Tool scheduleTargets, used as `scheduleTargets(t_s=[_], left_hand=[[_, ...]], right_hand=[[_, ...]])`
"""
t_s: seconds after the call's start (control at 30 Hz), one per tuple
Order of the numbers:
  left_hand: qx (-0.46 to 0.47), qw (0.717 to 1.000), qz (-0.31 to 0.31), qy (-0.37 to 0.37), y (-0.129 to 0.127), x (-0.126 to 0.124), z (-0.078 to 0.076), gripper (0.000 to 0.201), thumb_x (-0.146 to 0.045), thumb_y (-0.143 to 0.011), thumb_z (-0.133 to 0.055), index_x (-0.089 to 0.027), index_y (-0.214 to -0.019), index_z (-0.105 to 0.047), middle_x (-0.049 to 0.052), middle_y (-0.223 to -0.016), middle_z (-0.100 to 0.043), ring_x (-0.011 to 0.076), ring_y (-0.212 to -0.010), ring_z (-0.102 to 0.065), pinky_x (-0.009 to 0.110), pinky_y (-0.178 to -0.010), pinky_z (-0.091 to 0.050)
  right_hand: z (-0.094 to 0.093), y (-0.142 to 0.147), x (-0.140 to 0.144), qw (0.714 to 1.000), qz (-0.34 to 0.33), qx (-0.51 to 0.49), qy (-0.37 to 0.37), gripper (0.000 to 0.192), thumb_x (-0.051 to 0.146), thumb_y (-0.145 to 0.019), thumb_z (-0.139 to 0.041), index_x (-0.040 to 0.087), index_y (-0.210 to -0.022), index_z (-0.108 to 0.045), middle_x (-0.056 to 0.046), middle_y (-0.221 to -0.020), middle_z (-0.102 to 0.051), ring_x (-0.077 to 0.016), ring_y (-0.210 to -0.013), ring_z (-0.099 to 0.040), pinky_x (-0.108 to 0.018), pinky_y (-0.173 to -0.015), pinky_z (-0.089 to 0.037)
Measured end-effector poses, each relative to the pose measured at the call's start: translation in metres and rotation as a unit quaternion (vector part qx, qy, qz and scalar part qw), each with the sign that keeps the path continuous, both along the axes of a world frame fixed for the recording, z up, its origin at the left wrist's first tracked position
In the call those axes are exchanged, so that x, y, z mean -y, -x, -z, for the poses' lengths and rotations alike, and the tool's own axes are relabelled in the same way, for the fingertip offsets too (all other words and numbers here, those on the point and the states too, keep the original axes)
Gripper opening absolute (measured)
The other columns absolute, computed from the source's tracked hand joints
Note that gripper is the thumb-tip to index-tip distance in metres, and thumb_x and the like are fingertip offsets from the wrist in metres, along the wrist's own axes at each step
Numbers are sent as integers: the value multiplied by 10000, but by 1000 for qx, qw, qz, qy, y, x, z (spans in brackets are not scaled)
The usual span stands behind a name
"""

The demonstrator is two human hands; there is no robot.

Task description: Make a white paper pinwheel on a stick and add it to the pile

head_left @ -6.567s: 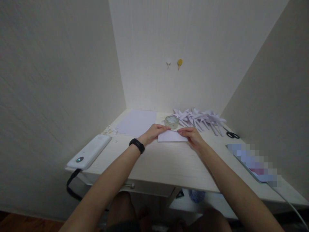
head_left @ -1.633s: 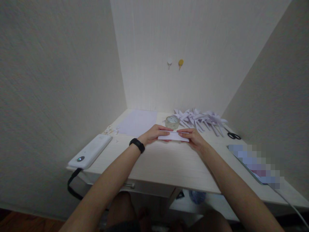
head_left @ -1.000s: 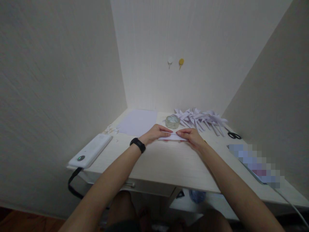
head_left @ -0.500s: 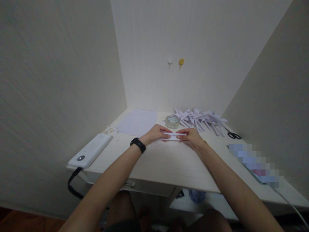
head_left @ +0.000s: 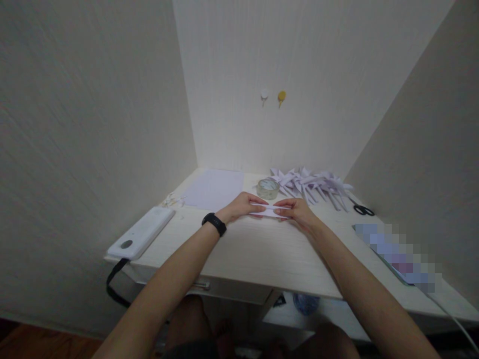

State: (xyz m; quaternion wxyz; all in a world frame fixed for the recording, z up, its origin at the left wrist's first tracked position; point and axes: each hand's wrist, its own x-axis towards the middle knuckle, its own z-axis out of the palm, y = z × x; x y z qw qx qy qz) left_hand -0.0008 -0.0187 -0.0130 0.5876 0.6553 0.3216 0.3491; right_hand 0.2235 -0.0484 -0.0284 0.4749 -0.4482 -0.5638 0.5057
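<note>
- While both hands work at the middle of the desk (head_left: 262, 259), I read the left hand (head_left: 241, 206) as pinched shut on the left end of a narrow folded paper strip (head_left: 268, 211), thumb under, fingers on top.
- Right hand (head_left: 295, 210) is likewise closed on the strip's right end; its fingertips lie just beside those of the left hand.
- Strip position: between the two hands, at or just above the desk surface; I cannot tell whether it touches.
- Judged progress: the paper is already folded down to a slim band, so the fold sequence looks well advanced; whether any shaping remains is not visible.
- Finished pieces: a pile of folded paper shapes (head_left: 312, 182) lies beyond the right hand, suggesting many units are complete.
- Remaining stock: a flat sheet of paper (head_left: 215, 188) lies beyond the left hand, unfolded.
- Tape roll (head_left: 267, 188) stands just beyond the fingertips; scissors (head_left: 361, 209) lie well to the right of the right hand. Neither is touched.
- Outboard of the left forearm rests a white device (head_left: 140, 233), with paper scraps (head_left: 172, 200) near it.
</note>
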Motion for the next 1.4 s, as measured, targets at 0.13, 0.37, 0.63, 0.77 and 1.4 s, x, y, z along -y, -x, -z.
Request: scheduleTargets(t_s=[0.13, 0.37, 0.63, 0.77, 1.4], left_hand=[[0, 1000, -2, 8, 0, 1, -3, 392, -234, -594, -902, -78, -928, -769, 94, -852, -743, 141, -719, -673, 321, -764, -596], [20, 999, 20, 44, -1, 2, -5, 420, -295, -615, -900, -72, -945, -766, 112, -870, -748, 164, -711, -702, 346, -764, -607], [-9, 999, 14, 37, 2, 4, -9, 425, -379, -678, -859, -58, -940, -764, 109, -764, -738, 166, -622, -701, 317, -679, -610], [-14, 999, 26, 30, 3, 6, -12, 462, -361, -638, -885, -68, -974, -764, 105, -790, -744, 149, -627, -692, 291, -663, -607], [-7, 997, 61, 51, 7, 5, -14, 571, -361, -579, -913, -79, -1047, -747, 124, -887, -752, 160, -683, -707, 279, -651, -607]], right_hand=[[-4, 1, 3, 1000, -3, -12, 16, 454, 338, -464, -942, 120, -827, -775, -89, -679, -732, -172, -528, -665, -301, -534, -578], [-7, -3, 2, 999, -10, -15, 34, 454, 325, -468, -953, 115, -831, -780, -104, -732, -752, -167, -515, -673, -282, -515, -593], [-11, -3, 4, 998, -38, -13, 38, 458, 475, -544, -908, 106, -784, -781, -103, -647, -731, -164, -501, -664, -253, -486, -576], [-11, -3, 4, 998, -47, -24, 45, 467, 465, -524, -917, 99, -777, -777, -102, -632, -729, -163, -500, -665, -246, -480, -570], [-7, -5, 2, 995, -76, -47, 43, 423, 436, -579, -899, 94, -795, -772, -114, -661, -739, -179, -543, -685, -248, -495, -578]])
